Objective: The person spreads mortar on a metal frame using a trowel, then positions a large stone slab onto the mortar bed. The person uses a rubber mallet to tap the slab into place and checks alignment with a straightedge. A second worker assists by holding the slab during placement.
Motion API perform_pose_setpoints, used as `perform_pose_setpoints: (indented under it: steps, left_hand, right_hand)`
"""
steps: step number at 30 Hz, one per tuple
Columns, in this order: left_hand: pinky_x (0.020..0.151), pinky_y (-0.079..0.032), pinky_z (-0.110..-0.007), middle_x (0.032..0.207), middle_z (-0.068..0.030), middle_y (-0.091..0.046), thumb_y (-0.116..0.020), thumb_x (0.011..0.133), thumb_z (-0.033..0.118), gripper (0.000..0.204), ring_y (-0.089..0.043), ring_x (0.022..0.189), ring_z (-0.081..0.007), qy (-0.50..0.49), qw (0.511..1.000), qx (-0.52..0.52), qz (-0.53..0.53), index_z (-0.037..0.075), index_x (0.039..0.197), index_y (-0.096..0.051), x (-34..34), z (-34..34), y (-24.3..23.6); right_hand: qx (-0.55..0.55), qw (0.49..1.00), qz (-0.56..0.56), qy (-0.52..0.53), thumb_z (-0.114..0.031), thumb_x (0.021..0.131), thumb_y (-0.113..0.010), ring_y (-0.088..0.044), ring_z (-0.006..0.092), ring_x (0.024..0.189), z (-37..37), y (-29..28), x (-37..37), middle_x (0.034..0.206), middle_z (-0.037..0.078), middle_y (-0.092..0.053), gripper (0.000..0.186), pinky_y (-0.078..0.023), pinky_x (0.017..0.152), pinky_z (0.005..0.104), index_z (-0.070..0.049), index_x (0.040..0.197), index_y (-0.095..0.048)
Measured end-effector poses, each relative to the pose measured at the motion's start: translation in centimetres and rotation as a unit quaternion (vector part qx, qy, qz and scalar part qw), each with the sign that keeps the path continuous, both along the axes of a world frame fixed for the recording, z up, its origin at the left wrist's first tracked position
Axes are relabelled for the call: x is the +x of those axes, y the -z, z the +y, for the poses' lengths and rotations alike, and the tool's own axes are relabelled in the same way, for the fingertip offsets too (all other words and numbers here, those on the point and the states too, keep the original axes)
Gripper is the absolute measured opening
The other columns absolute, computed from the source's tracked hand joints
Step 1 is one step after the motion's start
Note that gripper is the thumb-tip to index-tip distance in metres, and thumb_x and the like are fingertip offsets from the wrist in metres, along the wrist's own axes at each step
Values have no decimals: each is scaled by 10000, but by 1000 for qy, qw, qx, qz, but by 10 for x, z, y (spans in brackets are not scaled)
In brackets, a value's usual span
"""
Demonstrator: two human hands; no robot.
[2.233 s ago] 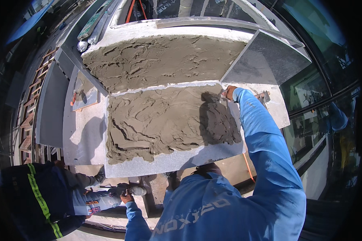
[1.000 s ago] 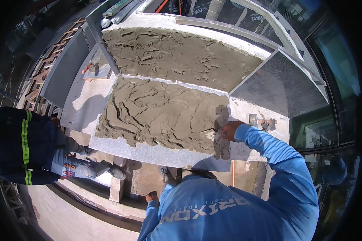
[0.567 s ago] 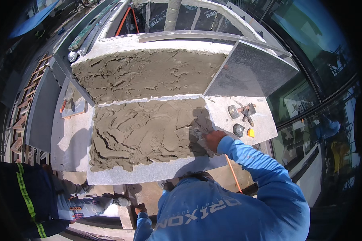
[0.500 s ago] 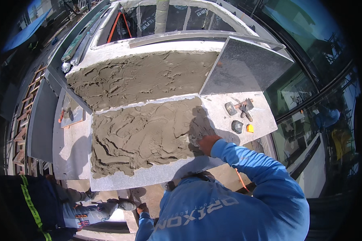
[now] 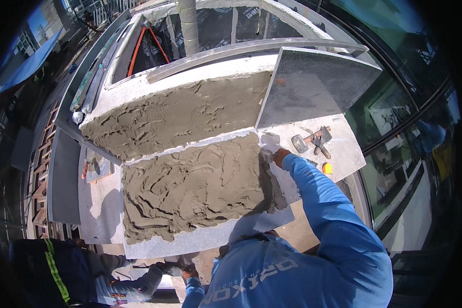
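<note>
My right hand [image 5: 281, 155] is closed on what looks like a trowel, its blade pale and hard to make out, at the back right edge of wet grey mortar [image 5: 192, 187] spread over a pale slab [image 5: 161, 246]. My left hand [image 5: 190, 273] is low near a co-worker's boot, fingers curled, its contents unclear. On the right ledge [image 5: 344, 159] lie a mallet [image 5: 299, 142], crossed trowels [image 5: 323, 138] and a yellow tape measure [image 5: 327, 168]. Mortar also coats the upright face [image 5: 174, 110] behind.
A dark stone panel [image 5: 318, 87] leans at right, beside glass [image 5: 382, 118]. Grey panels [image 5: 61, 174] and a board with tools [image 5: 100, 172] are at left. A co-worker [image 5: 56, 269] in navy with yellow stripe is lower left. A long bar [image 5: 215, 56] rests on top.
My right hand has moved away from me along the mortar's right edge, from its lower right to the back corner, my arm straightening. The view has also shifted.
</note>
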State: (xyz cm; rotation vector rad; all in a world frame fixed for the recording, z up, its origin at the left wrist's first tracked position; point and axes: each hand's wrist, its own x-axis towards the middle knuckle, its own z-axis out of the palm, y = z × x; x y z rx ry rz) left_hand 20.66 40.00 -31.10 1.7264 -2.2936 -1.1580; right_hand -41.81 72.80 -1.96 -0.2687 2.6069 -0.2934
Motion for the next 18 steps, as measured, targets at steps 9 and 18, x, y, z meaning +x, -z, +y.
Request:
perform_pose_setpoints:
  steps: [9,18]
  left_hand:
    - [838,-559,-346,981,-137,-744,-798,767,268,325,-713,912,-255,263,928,-31,-263,67,1011,-723,-2,112,-56]
    - [1059,-416,-435,847,-142,-741,-744,832,297,213,-695,824,-329,-81,994,-72,-26,89,866,-779,-40,139,-97]
  right_hand:
    - [120,916,-277,-263,-415,981,-510,-700,309,726,36,-79,-55,840,144,-728,474,-570,691,406,15,983,-711]
    - [-19,939,-32,-343,-374,961,-558,-629,422,1084,-90,-83,-15,1099,234,-682,430,-496,941,497,-20,1190,-643]
